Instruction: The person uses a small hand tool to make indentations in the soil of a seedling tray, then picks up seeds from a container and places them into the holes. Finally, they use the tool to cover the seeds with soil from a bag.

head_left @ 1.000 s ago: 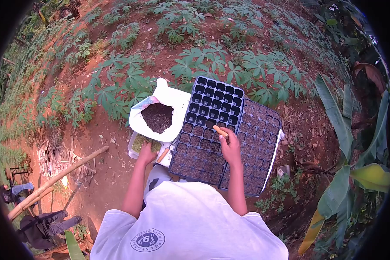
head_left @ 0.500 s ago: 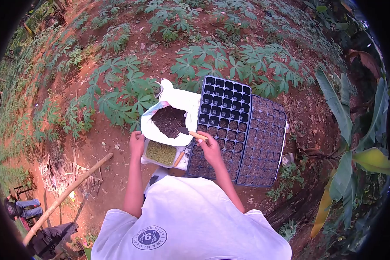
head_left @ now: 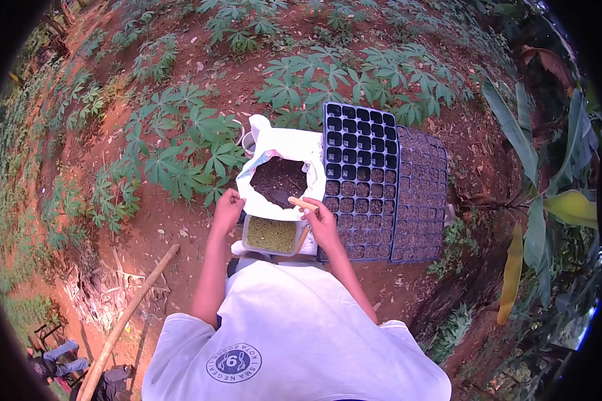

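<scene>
A white sack [head_left: 281,212] stands open with dark soil [head_left: 284,177] inside. My right hand [head_left: 319,217] is closed around the wooden handle of a small trowel [head_left: 302,202], whose dark blade rests at the soil by the sack's near right rim. On the sack's left edge, my left hand [head_left: 229,204] has its fingers pinched against the white rim. Just below the sack is a clear tub [head_left: 272,235] of small greenish grains. Beside it lies another wooden handle [head_left: 303,237], partly hidden.
Two black seedling trays stand to the right: the nearer [head_left: 361,167] has hollow cells at the top and soil-filled ones below, the farther [head_left: 418,194] is soil-filled. Leafy plants grow ahead. A bamboo pole [head_left: 130,311] and a person [head_left: 57,361] are at lower left.
The view has shifted. The trowel blade has moved from the sack's right rim inward over the soil, and my left hand now sits higher against the sack's edge.
</scene>
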A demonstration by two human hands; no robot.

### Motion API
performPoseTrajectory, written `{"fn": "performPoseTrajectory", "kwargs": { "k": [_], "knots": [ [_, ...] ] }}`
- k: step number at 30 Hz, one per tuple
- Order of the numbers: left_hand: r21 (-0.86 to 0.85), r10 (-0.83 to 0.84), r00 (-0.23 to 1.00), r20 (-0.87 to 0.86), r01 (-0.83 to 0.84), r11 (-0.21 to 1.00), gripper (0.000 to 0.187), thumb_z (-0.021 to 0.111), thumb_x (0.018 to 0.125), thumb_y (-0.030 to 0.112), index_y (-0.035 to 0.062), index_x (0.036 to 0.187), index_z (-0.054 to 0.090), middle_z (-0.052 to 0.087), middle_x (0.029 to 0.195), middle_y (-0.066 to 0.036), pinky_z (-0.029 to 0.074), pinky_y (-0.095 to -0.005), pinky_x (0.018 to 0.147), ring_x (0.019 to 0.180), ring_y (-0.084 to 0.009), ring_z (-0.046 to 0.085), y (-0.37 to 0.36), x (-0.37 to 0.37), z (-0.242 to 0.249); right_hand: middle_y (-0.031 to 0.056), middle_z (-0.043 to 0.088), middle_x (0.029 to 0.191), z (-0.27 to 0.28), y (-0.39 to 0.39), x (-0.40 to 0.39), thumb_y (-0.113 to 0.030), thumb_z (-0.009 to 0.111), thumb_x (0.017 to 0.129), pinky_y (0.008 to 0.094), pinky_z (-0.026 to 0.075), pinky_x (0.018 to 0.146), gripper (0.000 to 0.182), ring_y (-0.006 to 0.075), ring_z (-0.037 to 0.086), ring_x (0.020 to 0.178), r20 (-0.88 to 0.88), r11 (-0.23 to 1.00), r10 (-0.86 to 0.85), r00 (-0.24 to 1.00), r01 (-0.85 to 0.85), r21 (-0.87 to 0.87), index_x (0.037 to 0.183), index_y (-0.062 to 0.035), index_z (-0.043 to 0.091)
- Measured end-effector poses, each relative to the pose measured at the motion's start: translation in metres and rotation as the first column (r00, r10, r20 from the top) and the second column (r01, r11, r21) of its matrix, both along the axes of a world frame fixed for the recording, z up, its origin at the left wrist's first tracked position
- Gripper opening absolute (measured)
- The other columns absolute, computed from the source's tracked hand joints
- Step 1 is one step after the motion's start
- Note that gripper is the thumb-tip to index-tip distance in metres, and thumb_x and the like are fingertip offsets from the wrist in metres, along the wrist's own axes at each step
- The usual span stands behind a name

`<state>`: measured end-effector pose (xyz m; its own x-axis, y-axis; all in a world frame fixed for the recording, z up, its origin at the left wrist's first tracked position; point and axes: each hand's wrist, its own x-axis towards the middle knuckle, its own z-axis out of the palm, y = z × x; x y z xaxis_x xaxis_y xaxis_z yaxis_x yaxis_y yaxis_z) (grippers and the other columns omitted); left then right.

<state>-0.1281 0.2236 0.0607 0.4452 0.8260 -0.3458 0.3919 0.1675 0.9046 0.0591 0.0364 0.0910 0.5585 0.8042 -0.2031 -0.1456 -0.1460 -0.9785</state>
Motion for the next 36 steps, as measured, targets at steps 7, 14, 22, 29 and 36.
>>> {"fn": "performPoseTrajectory", "kwargs": {
  "k": [7, 14, 22, 29, 36],
  "knots": [
    [-0.117, -0.133, 0.990, 0.057, 0.139, 0.983, 0.012, 0.061, 0.082, 0.004, 0.0046, 0.080, 0.049, 0.049, 0.068, 0.004, 0.033, -0.0223, 0.055, 0.061, -0.0049, 0.040, 0.015, -0.010, 0.007, 0.0050, 0.065, 0.088, -0.021, -0.002, -0.011, -0.015, 0.046, 0.095, 0.0216, 0.044, 0.064, 0.025, 0.0087, 0.058, 0.074, -0.164, 0.982, -0.184, 0.969, 0.174, -0.072, 0.115, -0.0043, 0.057],
    [-0.229, -0.153, 0.974, 0.165, 0.188, 0.955, 0.007, 0.059, 0.086, 0.005, 0.0056, 0.084, 0.051, 0.057, 0.075, 0.001, 0.045, -0.0236, 0.072, 0.073, -0.0069, 0.055, 0.017, -0.017, 0.012, 0.0050, 0.065, 0.085, -0.026, 0.002, -0.016, -0.016, 0.047, 0.095, 0.0216, 0.043, 0.062, 0.025, 0.0082, 0.058, 0.071, -0.195, 0.971, -0.236, 0.952, 0.224, -0.080, 0.113, -0.0023, 0.057],
    [-0.243, -0.162, 0.975, 0.152, 0.195, 0.950, 0.008, 0.058, 0.087, 0.006, 0.0063, 0.084, 0.051, 0.057, 0.077, 0.001, 0.042, -0.0231, 0.069, 0.072, -0.0063, 0.052, 0.019, -0.025, 0.008, 0.0060, 0.065, 0.086, -0.029, 0.012, -0.024, -0.018, 0.046, 0.096, 0.0210, 0.044, 0.063, 0.026, 0.0084, 0.058, 0.070, -0.214, 0.964, -0.259, 0.942, 0.240, -0.113, 0.112, -0.0024, 0.058],
    [-0.246, -0.181, 0.976, 0.121, 0.206, 0.947, 0.009, 0.059, 0.087, 0.011, 0.0065, 0.088, 0.051, 0.058, 0.082, 0.000, 0.043, -0.0246, 0.070, 0.077, -0.0077, 0.054, 0.017, -0.026, -0.006, 0.0050, 0.067, 0.088, -0.028, 0.013, -0.026, -0.019, 0.047, 0.096, 0.0204, 0.043, 0.063, 0.027, 0.0069, 0.056, 0.069, -0.221, 0.966, -0.239, 0.945, 0.208, -0.156, 0.116, -0.0032, 0.057],
    [-0.187, -0.075, 0.994, 0.079, 0.088, 0.978, 0.022, 0.061, 0.087, 0.021, 0.0069, 0.101, 0.050, 0.060, 0.091, -0.002, 0.043, -0.0284, 0.072, 0.084, -0.0112, 0.055, 0.005, -0.010, -0.019, 0.0045, 0.068, 0.090, -0.030, 0.014, -0.024, -0.020, 0.047, 0.095, 0.0201, 0.043, 0.064, 0.028, 0.0062, 0.057, 0.069, -0.270, 0.961, -0.237, 0.933, 0.184, -0.207, 0.117, -0.0044, 0.057]
  ]
}}
